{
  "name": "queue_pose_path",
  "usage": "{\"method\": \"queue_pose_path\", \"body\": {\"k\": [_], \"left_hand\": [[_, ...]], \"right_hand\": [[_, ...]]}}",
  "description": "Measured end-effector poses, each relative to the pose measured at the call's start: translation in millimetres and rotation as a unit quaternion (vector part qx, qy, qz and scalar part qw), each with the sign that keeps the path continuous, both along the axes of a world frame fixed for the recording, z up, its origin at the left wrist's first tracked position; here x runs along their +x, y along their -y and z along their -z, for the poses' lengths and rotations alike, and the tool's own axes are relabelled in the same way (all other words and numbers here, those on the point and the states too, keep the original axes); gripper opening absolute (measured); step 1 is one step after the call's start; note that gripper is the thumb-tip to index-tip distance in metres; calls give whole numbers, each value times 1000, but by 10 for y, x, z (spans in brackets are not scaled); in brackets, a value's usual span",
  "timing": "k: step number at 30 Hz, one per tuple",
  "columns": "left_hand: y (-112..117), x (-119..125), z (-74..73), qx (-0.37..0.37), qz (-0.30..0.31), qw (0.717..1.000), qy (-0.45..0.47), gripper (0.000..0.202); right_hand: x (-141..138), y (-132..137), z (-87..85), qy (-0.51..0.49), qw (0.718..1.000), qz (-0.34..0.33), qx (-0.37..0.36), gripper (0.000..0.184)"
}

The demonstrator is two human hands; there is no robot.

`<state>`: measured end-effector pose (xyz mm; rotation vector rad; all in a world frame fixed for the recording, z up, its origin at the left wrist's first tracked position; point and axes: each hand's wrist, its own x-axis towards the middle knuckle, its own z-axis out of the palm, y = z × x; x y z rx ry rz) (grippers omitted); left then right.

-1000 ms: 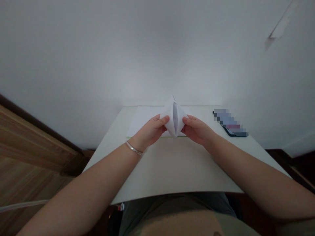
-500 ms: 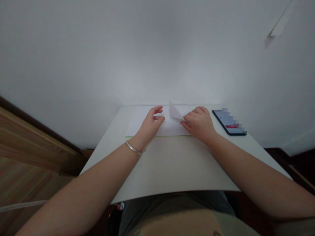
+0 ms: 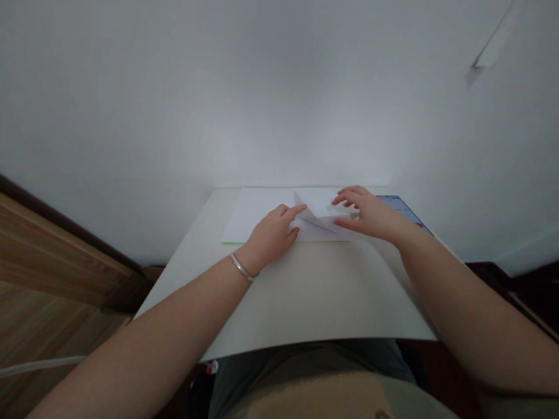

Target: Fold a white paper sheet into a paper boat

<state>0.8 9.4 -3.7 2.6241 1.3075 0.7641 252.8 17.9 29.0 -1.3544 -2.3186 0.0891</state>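
A folded white paper shape (image 3: 318,221) lies on a stack of white sheets (image 3: 257,215) at the far side of the white table (image 3: 305,291). My left hand (image 3: 273,233), with a silver bracelet on its wrist, has its forefinger stretched out onto the left edge of the fold and the other fingers curled. My right hand (image 3: 367,212) is at the fold's right side, fingers spread and thumb out, touching or just above the paper.
A dark phone (image 3: 406,210) with a lit screen lies at the table's right, partly behind my right wrist. A white wall rises right behind the table. Wooden furniture (image 3: 52,262) stands to the left. My lap is under the near edge.
The folded paper went from held up between both hands to lying flat on the sheets. Both hands let go of their pinch and now rest on it with fingers out.
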Motion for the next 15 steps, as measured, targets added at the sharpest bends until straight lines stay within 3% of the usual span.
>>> {"method": "queue_pose_path", "body": {"k": [3, 6, 11, 15], "left_hand": [[3, -8, 11, 2, 1, 1000, -17, 55], [12, -9, 5, 7, 3, 1000, -27, 55], [28, -4, -18, 2, -17, 999, -39, 54], [19, -11, -10, 3, -44, 998, -50, 53]], "right_hand": [[112, -20, 24, 17, 992, 43, -115, 31], [77, 19, 17, 48, 980, 104, -163, 24], [-89, 117, -63, 74, 978, 139, -137, 32], [-151, 190, -158, 107, 965, 232, -65, 36]]}}
